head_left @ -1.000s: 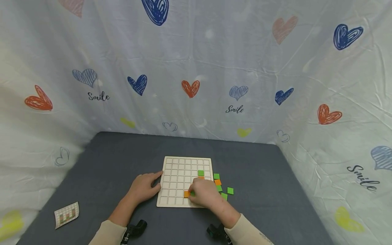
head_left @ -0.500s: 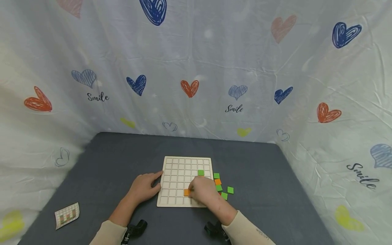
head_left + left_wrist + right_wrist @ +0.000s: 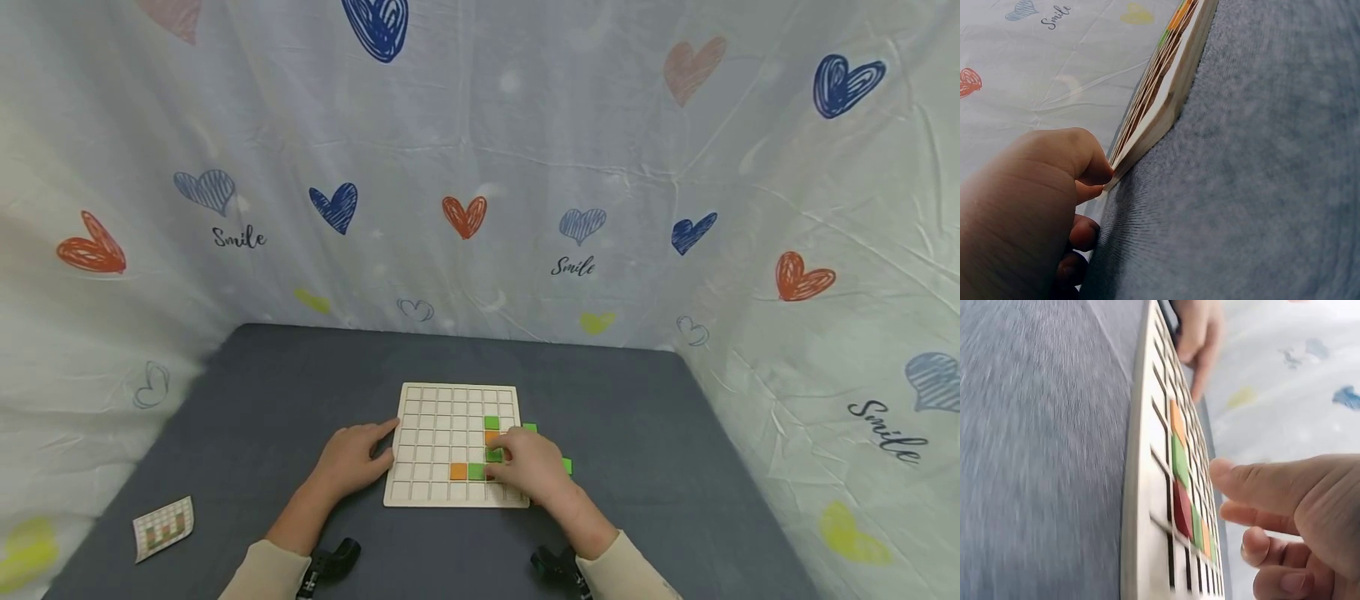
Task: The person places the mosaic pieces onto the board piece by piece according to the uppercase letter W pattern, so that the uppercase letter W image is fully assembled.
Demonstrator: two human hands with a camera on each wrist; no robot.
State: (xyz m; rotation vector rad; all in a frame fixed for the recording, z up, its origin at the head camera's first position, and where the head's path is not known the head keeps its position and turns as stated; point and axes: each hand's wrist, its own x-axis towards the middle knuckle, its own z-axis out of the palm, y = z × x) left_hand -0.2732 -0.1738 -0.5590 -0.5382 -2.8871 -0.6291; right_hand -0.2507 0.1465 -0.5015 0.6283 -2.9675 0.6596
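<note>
A pale wooden grid board (image 3: 427,433) lies on the dark table. My left hand (image 3: 352,457) touches its left edge with thumb and forefinger apart. Over the board's right part hovers my right hand (image 3: 532,462), thumb and fingers spread with nothing between them. An orange tile (image 3: 458,472) and a green tile (image 3: 476,472) sit side by side in one row. In the right wrist view a dark red tile (image 3: 1182,509) follows them, slightly tilted. Up the column stand a green tile (image 3: 494,456), an orange tile (image 3: 492,437) and another green tile (image 3: 491,422).
Right of the board, a loose green tile (image 3: 567,467) and another green tile (image 3: 531,427) show partly behind my right hand. A small patterned card (image 3: 163,529) lies at the table's left. A white curtain (image 3: 510,150) with printed hearts surrounds the table.
My right hand has shifted right and its fingers have spread, uncovering the green tile beside the orange one and tiles in the column. The left hand stays at the board's edge.
</note>
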